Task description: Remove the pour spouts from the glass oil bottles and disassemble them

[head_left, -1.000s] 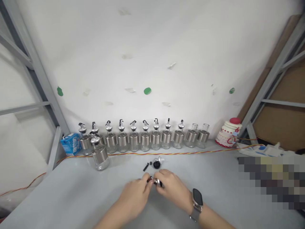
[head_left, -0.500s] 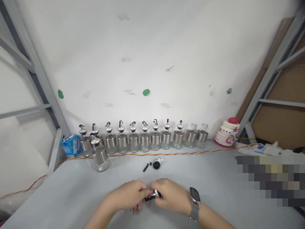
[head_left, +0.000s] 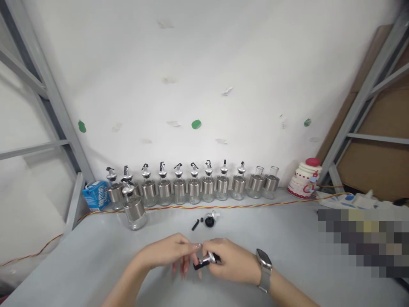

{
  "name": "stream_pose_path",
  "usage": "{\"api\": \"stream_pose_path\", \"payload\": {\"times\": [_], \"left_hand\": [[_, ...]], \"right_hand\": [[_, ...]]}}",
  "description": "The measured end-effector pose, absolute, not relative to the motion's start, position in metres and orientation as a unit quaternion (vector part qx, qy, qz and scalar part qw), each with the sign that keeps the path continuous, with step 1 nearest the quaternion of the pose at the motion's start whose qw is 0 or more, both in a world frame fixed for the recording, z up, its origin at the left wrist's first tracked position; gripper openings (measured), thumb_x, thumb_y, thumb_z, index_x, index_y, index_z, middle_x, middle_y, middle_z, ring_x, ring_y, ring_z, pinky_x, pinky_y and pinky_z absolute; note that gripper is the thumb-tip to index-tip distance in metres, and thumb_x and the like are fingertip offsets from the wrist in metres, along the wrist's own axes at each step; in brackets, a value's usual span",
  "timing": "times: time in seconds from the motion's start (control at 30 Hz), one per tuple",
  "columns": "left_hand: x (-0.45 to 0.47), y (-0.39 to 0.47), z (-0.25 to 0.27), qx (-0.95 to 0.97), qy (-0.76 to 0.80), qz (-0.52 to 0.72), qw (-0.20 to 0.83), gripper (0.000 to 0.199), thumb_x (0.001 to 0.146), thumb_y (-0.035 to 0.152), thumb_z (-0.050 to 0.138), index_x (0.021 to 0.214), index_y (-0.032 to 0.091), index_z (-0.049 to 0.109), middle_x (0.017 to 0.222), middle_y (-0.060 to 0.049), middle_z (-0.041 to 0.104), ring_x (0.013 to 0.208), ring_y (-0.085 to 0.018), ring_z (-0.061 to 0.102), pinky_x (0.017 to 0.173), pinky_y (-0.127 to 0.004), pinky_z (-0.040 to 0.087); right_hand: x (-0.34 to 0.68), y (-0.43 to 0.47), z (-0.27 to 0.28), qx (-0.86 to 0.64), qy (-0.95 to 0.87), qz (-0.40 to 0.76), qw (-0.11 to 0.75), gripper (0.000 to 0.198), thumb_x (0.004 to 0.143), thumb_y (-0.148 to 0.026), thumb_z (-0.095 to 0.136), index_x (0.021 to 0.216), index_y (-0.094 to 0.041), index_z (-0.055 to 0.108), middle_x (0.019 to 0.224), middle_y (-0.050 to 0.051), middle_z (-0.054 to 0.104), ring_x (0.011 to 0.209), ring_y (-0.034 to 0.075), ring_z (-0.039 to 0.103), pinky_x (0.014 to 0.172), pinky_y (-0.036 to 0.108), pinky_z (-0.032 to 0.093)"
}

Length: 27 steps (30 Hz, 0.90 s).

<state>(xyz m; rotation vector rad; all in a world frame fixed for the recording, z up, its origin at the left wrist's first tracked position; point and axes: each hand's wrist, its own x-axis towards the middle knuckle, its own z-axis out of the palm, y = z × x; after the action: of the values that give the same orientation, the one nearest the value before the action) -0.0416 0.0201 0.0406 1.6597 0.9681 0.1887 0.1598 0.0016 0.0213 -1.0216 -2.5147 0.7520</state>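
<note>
Above the near part of the grey table point(head_left: 281, 238), we find the pourer spout point(head_left: 209, 258) clamped between the thumb and curled fingers of the right hand point(head_left: 226, 260), its black lever point(head_left: 201, 266) pointing toward the left hand point(head_left: 174, 252). Compared with half a second ago, we note that the left thumb has lifted off the spout; it now stands apart from the other fingers, which are spread and angled downward. We cannot tell whether a left fingertip touches the lever. Compared with one second ago, both hands are lower in view, farther from the loose parts, which have not changed position: a black strip point(head_left: 195, 224), a small black piece point(head_left: 202, 219) and a round black stopper point(head_left: 209, 221). Along the rear of the surface, we count eleven bottles in a row point(head_left: 179, 187), the two rightmost without spouts; one further bottle point(head_left: 134, 209) stands forward at the left end. A red-and-yellow wire point(head_left: 179, 207) crosses in front of the row. We locate a blue carton point(head_left: 96, 196) at the left end and a red-lidded jar point(head_left: 303, 179) at the right. Behind is a white wall point(head_left: 198, 55) with green spots and torn tape, flanked by grey metal frames point(head_left: 57, 106).
</note>
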Motion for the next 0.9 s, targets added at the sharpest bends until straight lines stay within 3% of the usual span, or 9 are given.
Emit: {"api": "stream_pose_path", "payload": {"times": [0.2, 0.4, 0.53, 0.63, 0.77, 0.9], "left_hand": [[-0.043, 0.019, 0.057, 0.769, 0.369, 0.178, 0.491, 0.024, 0.067, 0.04, 0.061, 0.072, 0.018, 0.07, 0.062, 0.002, 0.047, 0.052, -0.006, 0.042, 0.048, -0.017, 0.034], [-0.041, 0.026, 0.053, 0.723, 0.453, 0.33, 0.403, 0.025, 0.06, 0.038, 0.068, 0.068, 0.015, 0.066, 0.059, 0.002, 0.051, 0.05, -0.008, 0.046, 0.048, -0.019, 0.034], [-0.033, 0.021, 0.049, 0.715, 0.477, 0.361, 0.361, 0.03, 0.073, 0.044, 0.052, 0.085, 0.017, 0.06, 0.061, 0.002, 0.054, 0.052, -0.01, 0.05, 0.048, -0.02, 0.037], [-0.021, 0.012, 0.039, 0.762, 0.49, 0.339, 0.253, 0.029, 0.079, 0.043, 0.043, 0.094, 0.021, 0.056, 0.076, -0.001, 0.059, 0.062, -0.013, 0.054, 0.056, -0.023, 0.042], [-0.008, 0.003, 0.022, 0.833, 0.481, 0.253, 0.101, 0.027, 0.081, 0.041, 0.041, 0.089, 0.021, 0.057, 0.078, -0.002, 0.059, 0.071, -0.017, 0.056, 0.064, -0.027, 0.044], [-0.002, -0.003, 0.014, 0.836, 0.493, 0.24, 0.0, 0.03, 0.083, 0.041, 0.036, 0.094, 0.018, 0.052, 0.081, -0.005, 0.058, 0.073, -0.019, 0.058, 0.059, -0.028, 0.045]], "right_hand": [[0.165, 0.004, 0.022, -0.376, -0.831, 0.355, 0.206, 0.006, 0.07, -0.017, 0.046, 0.076, -0.019, 0.047, 0.062, -0.006, 0.047, 0.054, 0.007, 0.039, 0.05, 0.015, 0.031], [0.163, 0.006, 0.017, -0.375, -0.844, 0.322, 0.207, 0.009, 0.066, -0.014, 0.048, 0.073, -0.02, 0.049, 0.059, -0.007, 0.046, 0.053, 0.007, 0.039, 0.05, 0.016, 0.03], [0.162, 0.01, 0.019, -0.443, -0.804, 0.293, 0.27, 0.002, 0.072, -0.02, 0.047, 0.074, -0.02, 0.047, 0.058, -0.006, 0.047, 0.051, 0.007, 0.04, 0.049, 0.016, 0.03], [0.163, 0.012, 0.019, -0.492, -0.779, 0.239, 0.305, 0.008, 0.073, -0.028, 0.049, 0.072, -0.021, 0.046, 0.056, -0.006, 0.047, 0.05, 0.008, 0.04, 0.048, 0.018, 0.029], [0.162, 0.011, 0.015, -0.524, -0.786, 0.142, 0.296, 0.009, 0.071, -0.029, 0.052, 0.073, -0.021, 0.049, 0.056, -0.004, 0.053, 0.051, 0.011, 0.045, 0.048, 0.02, 0.028], [0.158, 0.007, 0.011, -0.522, -0.796, 0.076, 0.296, 0.005, 0.072, -0.024, 0.05, 0.075, -0.021, 0.048, 0.061, -0.001, 0.059, 0.054, 0.014, 0.052, 0.049, 0.021, 0.029]]}}
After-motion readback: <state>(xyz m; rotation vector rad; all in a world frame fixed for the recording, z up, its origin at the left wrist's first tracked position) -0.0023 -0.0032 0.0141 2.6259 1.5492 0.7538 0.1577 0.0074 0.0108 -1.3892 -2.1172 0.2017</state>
